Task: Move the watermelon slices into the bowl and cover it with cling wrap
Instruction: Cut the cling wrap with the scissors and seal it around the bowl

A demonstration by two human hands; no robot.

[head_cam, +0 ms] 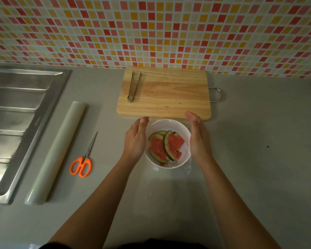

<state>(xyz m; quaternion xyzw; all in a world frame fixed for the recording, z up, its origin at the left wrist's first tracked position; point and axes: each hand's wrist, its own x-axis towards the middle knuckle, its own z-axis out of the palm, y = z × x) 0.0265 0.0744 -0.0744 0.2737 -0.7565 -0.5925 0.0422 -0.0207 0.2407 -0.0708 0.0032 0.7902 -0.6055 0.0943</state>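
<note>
A white bowl (166,124) stands on the grey counter just in front of the wooden cutting board (169,92). Several watermelon slices (166,145) lie inside it. A clear sheet of cling wrap (186,166) lies over the bowl, its crinkled edge showing at the bowl's near right side. My left hand (136,141) is flat against the bowl's left side, fingers straight and together. My right hand (198,136) is pressed the same way along the right side. Neither hand grips anything. The cling wrap roll (58,151) lies to the left on the counter.
Metal tongs (133,87) rest on the left part of the cutting board. Orange-handled scissors (83,159) lie between the roll and the bowl. A steel sink drainboard (20,123) fills the far left. A tiled wall runs behind the board.
</note>
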